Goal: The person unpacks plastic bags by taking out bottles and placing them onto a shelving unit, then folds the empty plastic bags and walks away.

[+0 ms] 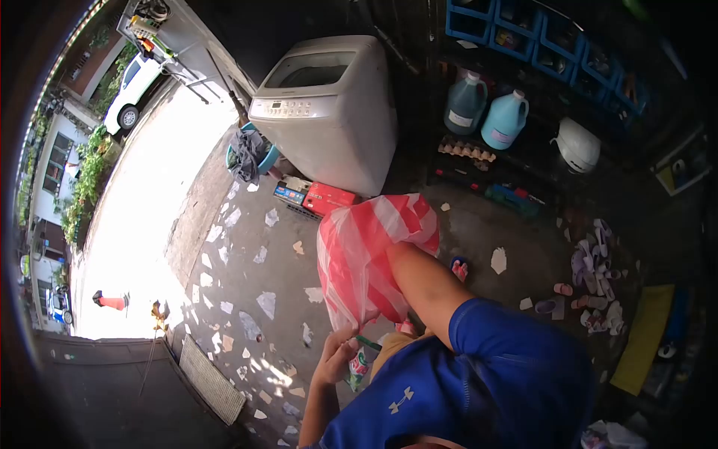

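A red-and-white striped plastic bag hangs in front of me. My right forearm reaches into it, and the thin plastic covers the hand, so its fingers are hidden. At the bag's lower left edge, my left hand is closed, pinching the plastic. A green, white and red packet shows right beside the left fingers; whether they also grip it is unclear.
Torn paper scraps litter the concrete floor. Ahead stand a washing machine, a blue basin with cloth, and a red box. Jugs are on the right, with scattered slippers nearer. A doormat lies left.
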### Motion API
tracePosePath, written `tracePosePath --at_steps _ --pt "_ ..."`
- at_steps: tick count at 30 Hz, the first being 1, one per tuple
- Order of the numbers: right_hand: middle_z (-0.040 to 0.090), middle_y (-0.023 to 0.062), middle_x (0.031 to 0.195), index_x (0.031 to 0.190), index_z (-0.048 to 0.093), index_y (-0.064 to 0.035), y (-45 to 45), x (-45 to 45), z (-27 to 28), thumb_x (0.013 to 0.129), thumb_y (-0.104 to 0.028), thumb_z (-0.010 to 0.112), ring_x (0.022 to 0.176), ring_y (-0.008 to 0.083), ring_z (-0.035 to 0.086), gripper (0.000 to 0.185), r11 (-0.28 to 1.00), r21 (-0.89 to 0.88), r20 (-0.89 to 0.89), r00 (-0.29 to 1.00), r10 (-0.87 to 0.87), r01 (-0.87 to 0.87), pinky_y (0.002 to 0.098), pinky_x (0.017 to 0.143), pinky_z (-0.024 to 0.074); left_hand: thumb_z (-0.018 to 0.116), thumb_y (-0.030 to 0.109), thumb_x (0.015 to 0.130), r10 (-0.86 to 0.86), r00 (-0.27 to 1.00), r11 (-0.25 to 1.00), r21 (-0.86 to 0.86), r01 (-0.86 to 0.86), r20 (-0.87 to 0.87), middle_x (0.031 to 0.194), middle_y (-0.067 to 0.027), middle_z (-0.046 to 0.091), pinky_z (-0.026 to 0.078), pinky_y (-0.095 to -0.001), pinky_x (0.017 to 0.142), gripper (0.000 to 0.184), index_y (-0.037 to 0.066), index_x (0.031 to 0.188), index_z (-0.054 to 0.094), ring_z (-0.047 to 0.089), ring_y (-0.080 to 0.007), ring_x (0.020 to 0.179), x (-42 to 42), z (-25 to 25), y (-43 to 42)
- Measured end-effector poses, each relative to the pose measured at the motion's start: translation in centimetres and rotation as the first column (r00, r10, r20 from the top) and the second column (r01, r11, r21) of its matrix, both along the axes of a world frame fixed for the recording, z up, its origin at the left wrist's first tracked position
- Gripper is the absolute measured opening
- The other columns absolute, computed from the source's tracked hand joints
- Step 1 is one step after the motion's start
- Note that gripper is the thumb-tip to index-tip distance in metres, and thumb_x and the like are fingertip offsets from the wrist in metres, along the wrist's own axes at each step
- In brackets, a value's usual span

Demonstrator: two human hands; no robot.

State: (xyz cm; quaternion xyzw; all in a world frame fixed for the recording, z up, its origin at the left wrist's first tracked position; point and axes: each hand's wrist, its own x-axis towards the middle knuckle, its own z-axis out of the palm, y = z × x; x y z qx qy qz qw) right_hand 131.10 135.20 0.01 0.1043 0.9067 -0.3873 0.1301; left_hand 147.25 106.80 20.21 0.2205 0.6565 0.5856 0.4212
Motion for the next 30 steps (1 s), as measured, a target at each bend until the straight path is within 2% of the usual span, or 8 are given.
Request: tracePosePath --at_steps 4,6,7,9,15,19,26,30 --pt "0.064 0.0155 0.135 0.135 0.060 -0.0032 -0.4 10.6 -4.6 0.102 -0.008 0.050 0.126 0.0229 0.061 0.035 0.984 0.026 0.082 0.981 -0.176 0.174 0.0321 0.110 0.0426 0.051 0.034 0.098 0.102 0.977 0.994 0.049 -0.094 -0.187 0.125 -0.0147 0.064 0.043 -0.0276 0.080 0.051 -0.010 0.121 0.066 0.057 -0.0132 0.084 3.2 -1.8 -2.2" --pt "0.064 0.0154 0.136 0.135 0.060 -0.0036 -0.5 16.1 -5.7 0.103 -0.010 0.049 0.126 0.0229 0.060 0.035 0.966 0.030 0.114 0.959 -0.259 0.257 0.0324 0.110 0.0424 0.051 0.026 0.099 0.080 0.995 0.996 -0.031 -0.082 -0.059 0.120 -0.0135 0.066 0.046 -0.0297 0.078 0.041 -0.008 0.113 0.068 0.057 -0.0140 0.084 3.6 -3.0 -3.6" --pt "0.064 0.0153 0.136 0.136 0.060 -0.0037 -0.4 19.1 -6.3 0.103 -0.010 0.049 0.126 0.0230 0.060 0.035 0.952 0.033 0.131 0.943 -0.305 0.303 0.0325 0.110 0.0423 0.052 0.027 0.100 -0.018 0.971 0.998 0.053 0.032 -0.239 0.120 -0.0132 0.066 0.047 -0.0307 0.081 0.041 -0.008 0.115 0.067 0.058 -0.0155 0.089 3.3 -4.2 -3.7" --pt "0.064 0.0152 0.136 0.136 0.060 -0.0041 -0.4 24.9 -6.6 0.103 -0.012 0.049 0.126 0.0230 0.060 0.036 0.913 0.044 0.158 0.899 -0.408 0.406 0.0328 0.110 0.0421 0.052 0.024 0.100 -0.114 0.992 0.992 0.054 0.117 -0.053 0.116 -0.0116 0.065 0.046 -0.0303 0.080 0.038 -0.008 0.115 0.065 0.056 -0.0145 0.088 3.8 -5.3 -4.0" --pt "0.063 0.0149 0.138 0.138 0.059 -0.0051 -1.7 43.9 -4.7 0.105 -0.016 0.048 0.128 0.0232 0.059 0.037 0.662 0.118 0.196 0.636 -0.746 0.740 0.0336 0.111 0.0415 0.052 0.021 0.100 -0.553 0.822 0.814 0.124 0.568 -0.138 0.105 -0.0078 0.063 0.046 -0.0283 0.078 0.035 -0.007 0.117 0.063 0.055 -0.0125 0.086 2.7 -7.0 -0.2" --pt "0.063 0.0147 0.139 0.139 0.059 -0.0058 -7.1 53.9 -3.7 0.106 -0.018 0.048 0.128 0.0234 0.059 0.037 0.446 0.117 0.167 0.425 -0.890 0.888 0.0341 0.112 0.0411 0.061 0.016 0.099 -0.631 0.764 0.764 0.065 0.642 -0.138 0.098 -0.0061 0.061 0.045 -0.0274 0.072 0.027 -0.006 0.115 0.063 0.055 -0.0114 0.082 4.7 -8.0 3.0" --pt "0.062 0.0144 0.141 0.142 0.058 -0.0069 -15.7 57.3 -2.4 0.108 -0.023 0.047 0.130 0.0236 0.058 0.039 0.220 -0.044 0.020 0.221 -0.975 0.974 0.0350 0.112 0.0404 0.058 0.005 0.099 -0.986 -0.048 -0.045 -0.020 0.999 -0.162 0.094 -0.0017 0.052 0.042 -0.0248 0.076 0.013 -0.005 0.107 0.062 0.052 -0.0102 0.086 20.5 -0.2 8.0" --pt "0.062 0.0142 0.142 0.143 0.057 -0.0076 -20.8 64.0 1.6 0.109 -0.026 0.046 0.130 0.0238 0.058 0.040 0.154 -0.161 -0.055 0.147 -0.988 0.975 0.0355 0.113 0.0400 0.058 0.005 0.097 -0.944 -0.160 -0.144 -0.076 0.987 -0.289 0.091 -0.0034 0.053 0.044 -0.0287 0.079 0.011 -0.004 0.101 0.063 0.054 -0.0141 0.086 27.5 1.7 7.1"
